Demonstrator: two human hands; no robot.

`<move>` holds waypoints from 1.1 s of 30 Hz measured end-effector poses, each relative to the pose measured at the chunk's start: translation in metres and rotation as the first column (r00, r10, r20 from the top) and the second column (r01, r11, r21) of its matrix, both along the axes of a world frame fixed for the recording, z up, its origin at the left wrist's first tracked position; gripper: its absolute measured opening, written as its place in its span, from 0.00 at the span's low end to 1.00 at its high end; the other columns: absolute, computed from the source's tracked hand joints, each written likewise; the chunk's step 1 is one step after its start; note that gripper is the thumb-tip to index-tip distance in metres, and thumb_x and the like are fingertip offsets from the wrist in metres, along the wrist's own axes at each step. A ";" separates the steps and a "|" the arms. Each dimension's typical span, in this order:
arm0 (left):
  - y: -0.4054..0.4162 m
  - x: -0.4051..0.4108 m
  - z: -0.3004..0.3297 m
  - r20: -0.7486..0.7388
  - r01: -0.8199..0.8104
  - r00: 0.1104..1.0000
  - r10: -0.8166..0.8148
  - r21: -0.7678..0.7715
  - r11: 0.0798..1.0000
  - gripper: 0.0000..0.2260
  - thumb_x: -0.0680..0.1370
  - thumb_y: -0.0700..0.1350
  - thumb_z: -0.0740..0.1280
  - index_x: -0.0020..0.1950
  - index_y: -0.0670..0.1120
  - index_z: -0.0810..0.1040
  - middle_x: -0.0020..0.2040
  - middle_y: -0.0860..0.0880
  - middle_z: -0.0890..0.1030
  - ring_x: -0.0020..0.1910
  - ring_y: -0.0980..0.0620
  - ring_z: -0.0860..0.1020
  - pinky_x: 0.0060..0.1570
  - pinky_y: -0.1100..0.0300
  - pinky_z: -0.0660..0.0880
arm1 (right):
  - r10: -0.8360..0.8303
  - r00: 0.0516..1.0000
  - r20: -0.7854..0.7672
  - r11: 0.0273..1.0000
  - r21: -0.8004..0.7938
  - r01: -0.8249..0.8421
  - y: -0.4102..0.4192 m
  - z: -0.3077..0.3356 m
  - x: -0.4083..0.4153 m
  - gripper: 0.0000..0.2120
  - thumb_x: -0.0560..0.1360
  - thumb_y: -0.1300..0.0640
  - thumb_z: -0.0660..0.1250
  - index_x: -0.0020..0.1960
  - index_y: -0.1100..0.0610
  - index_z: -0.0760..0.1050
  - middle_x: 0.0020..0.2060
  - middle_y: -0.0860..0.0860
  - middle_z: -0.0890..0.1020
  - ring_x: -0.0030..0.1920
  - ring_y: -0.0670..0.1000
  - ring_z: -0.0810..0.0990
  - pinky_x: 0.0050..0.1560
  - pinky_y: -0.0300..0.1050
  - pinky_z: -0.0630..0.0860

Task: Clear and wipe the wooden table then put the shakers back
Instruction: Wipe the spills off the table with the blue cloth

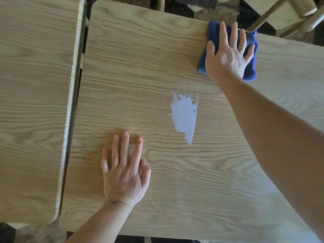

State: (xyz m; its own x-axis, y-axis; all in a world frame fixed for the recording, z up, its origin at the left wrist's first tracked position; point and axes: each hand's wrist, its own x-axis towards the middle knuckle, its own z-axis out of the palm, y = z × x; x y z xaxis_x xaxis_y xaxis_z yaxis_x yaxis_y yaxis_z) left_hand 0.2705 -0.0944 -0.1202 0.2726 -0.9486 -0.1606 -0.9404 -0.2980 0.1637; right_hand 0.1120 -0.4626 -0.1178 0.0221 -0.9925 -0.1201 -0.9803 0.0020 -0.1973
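The wooden table (140, 67) fills most of the view. My right hand (228, 55) lies flat with spread fingers on a folded blue cloth (251, 50), pressing it onto the table near its far edge. My left hand (124, 172) rests palm down on the bare wood near the front, fingers apart, holding nothing. A pale, glossy patch (185, 114) shows on the wood between the two hands. No shakers are in view.
A second wooden table (35, 102) stands close on the left, with a narrow gap between the two. A wooden chair (289, 14) stands beyond the far right corner. Dark patterned floor shows at the top.
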 end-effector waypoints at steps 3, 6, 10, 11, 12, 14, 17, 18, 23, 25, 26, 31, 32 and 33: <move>0.001 0.001 0.001 0.011 0.000 1.000 0.000 0.038 0.999 0.32 0.79 0.54 0.55 0.82 0.54 0.51 0.84 0.45 0.51 0.83 0.43 0.48 0.79 0.39 0.47 | 0.058 0.998 0.007 0.997 0.060 -0.058 0.017 0.006 -0.004 0.31 0.79 0.39 0.46 0.81 0.43 0.50 0.82 0.48 0.51 0.81 0.53 0.48 0.78 0.64 0.42; 0.000 0.002 0.001 0.018 0.002 1.000 -0.003 0.079 0.997 0.32 0.79 0.55 0.54 0.83 0.54 0.50 0.84 0.46 0.49 0.83 0.44 0.46 0.79 0.41 0.44 | 0.138 0.990 -0.019 0.989 0.050 -0.137 0.095 0.012 -0.021 0.30 0.80 0.41 0.49 0.81 0.45 0.53 0.81 0.50 0.54 0.81 0.56 0.52 0.79 0.64 0.47; 0.000 0.002 0.000 0.013 -0.009 1.000 0.008 0.081 0.997 0.32 0.80 0.56 0.53 0.83 0.56 0.48 0.84 0.47 0.47 0.83 0.45 0.45 0.79 0.42 0.42 | 0.134 0.989 -0.063 0.985 0.118 -0.126 0.264 0.016 -0.049 0.30 0.82 0.42 0.51 0.81 0.48 0.54 0.81 0.52 0.54 0.81 0.57 0.52 0.77 0.65 0.53; -0.001 0.001 -0.001 0.014 -0.010 1.000 0.009 0.078 0.997 0.32 0.80 0.56 0.53 0.83 0.56 0.48 0.84 0.47 0.46 0.83 0.45 0.44 0.79 0.42 0.42 | 0.129 0.989 -0.072 0.980 0.162 -0.117 0.308 0.017 -0.055 0.30 0.82 0.41 0.50 0.82 0.48 0.52 0.82 0.52 0.52 0.81 0.56 0.50 0.77 0.65 0.52; -0.001 0.002 -0.001 0.018 -0.009 1.000 0.008 0.076 0.997 0.32 0.80 0.56 0.53 0.83 0.56 0.48 0.84 0.47 0.46 0.83 0.45 0.44 0.79 0.42 0.42 | 0.133 0.988 -0.077 0.973 0.200 -0.115 0.349 0.018 -0.059 0.30 0.83 0.40 0.48 0.82 0.47 0.49 0.82 0.51 0.50 0.82 0.55 0.48 0.78 0.65 0.50; 0.000 0.001 -0.001 0.032 -0.012 0.999 0.010 0.068 0.998 0.32 0.80 0.56 0.52 0.83 0.56 0.48 0.84 0.47 0.46 0.83 0.45 0.44 0.79 0.42 0.41 | 0.155 0.985 -0.075 0.959 0.251 -0.132 0.412 0.020 -0.064 0.30 0.83 0.39 0.46 0.82 0.46 0.45 0.82 0.51 0.48 0.82 0.55 0.47 0.78 0.65 0.49; -0.001 0.001 -0.002 0.029 -0.019 0.999 0.018 0.047 0.999 0.32 0.79 0.55 0.53 0.83 0.56 0.50 0.84 0.47 0.47 0.83 0.45 0.45 0.80 0.44 0.39 | 0.131 0.988 -0.081 0.953 0.283 -0.103 0.441 0.020 -0.064 0.30 0.83 0.39 0.44 0.82 0.45 0.43 0.82 0.50 0.48 0.82 0.54 0.47 0.78 0.65 0.49; -0.002 0.000 -0.001 0.028 -0.015 1.000 0.014 0.035 0.999 0.32 0.79 0.55 0.54 0.83 0.55 0.50 0.84 0.47 0.48 0.83 0.45 0.45 0.80 0.44 0.39 | 0.118 0.990 -0.080 0.954 0.285 -0.091 0.438 0.021 -0.063 0.29 0.83 0.39 0.44 0.82 0.45 0.43 0.82 0.50 0.48 0.82 0.55 0.47 0.78 0.65 0.48; -0.002 0.001 0.000 0.020 -0.011 1.000 0.010 0.033 0.999 0.32 0.79 0.55 0.55 0.83 0.55 0.52 0.84 0.46 0.47 0.83 0.44 0.45 0.80 0.43 0.40 | 0.090 0.993 -0.075 0.964 0.256 -0.068 0.398 0.019 -0.050 0.30 0.82 0.41 0.49 0.82 0.44 0.45 0.81 0.52 0.54 0.81 0.57 0.53 0.77 0.66 0.49; -0.002 0.001 0.001 0.019 -0.009 1.000 0.008 0.039 0.999 0.32 0.79 0.55 0.54 0.83 0.54 0.52 0.84 0.46 0.47 0.83 0.44 0.45 0.79 0.42 0.41 | 0.050 0.995 -0.083 0.974 0.223 -0.031 0.360 0.015 -0.040 0.30 0.81 0.42 0.51 0.82 0.45 0.49 0.81 0.52 0.54 0.81 0.57 0.53 0.77 0.65 0.49; -0.003 0.001 0.001 0.015 -0.010 1.000 0.009 0.039 0.999 0.31 0.79 0.55 0.54 0.83 0.54 0.53 0.84 0.46 0.48 0.83 0.44 0.45 0.79 0.42 0.41 | 0.036 0.996 -0.086 0.979 0.203 -0.018 0.336 0.014 -0.034 0.30 0.81 0.42 0.51 0.81 0.46 0.51 0.81 0.51 0.54 0.81 0.56 0.52 0.78 0.65 0.48; -0.003 0.003 0.002 -0.004 0.008 1.000 -0.007 0.027 1.000 0.31 0.80 0.55 0.55 0.83 0.52 0.56 0.84 0.43 0.50 0.83 0.43 0.46 0.80 0.41 0.43 | 0.002 0.998 -0.055 0.996 0.088 0.003 0.191 0.006 0.002 0.28 0.82 0.41 0.48 0.81 0.45 0.54 0.81 0.48 0.53 0.81 0.54 0.50 0.79 0.63 0.45; -0.002 0.004 0.002 -0.006 0.008 1.000 -0.008 0.019 1.000 0.31 0.80 0.55 0.55 0.83 0.52 0.57 0.84 0.43 0.50 0.83 0.43 0.47 0.80 0.40 0.43 | -0.001 0.999 -0.044 0.998 0.068 0.004 0.159 0.005 0.010 0.28 0.82 0.41 0.48 0.81 0.45 0.53 0.82 0.48 0.53 0.81 0.53 0.50 0.79 0.63 0.44; -0.002 0.004 0.002 -0.006 0.007 1.000 -0.007 0.013 1.000 0.31 0.79 0.55 0.56 0.83 0.52 0.57 0.84 0.43 0.50 0.83 0.42 0.47 0.80 0.40 0.44 | -0.001 1.000 -0.028 0.999 0.047 0.002 0.127 0.003 0.018 0.28 0.82 0.41 0.47 0.81 0.45 0.53 0.82 0.47 0.53 0.81 0.53 0.50 0.79 0.63 0.44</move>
State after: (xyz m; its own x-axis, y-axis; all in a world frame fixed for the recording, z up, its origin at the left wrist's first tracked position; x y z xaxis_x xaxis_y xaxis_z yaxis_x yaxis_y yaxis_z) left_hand 0.2745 -0.0962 -0.1183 0.2647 -0.9484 -0.1745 -0.9417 -0.2932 0.1650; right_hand 0.1296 -0.3357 -0.1146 0.0169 -0.9857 -0.1675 -0.9854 0.0119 -0.1697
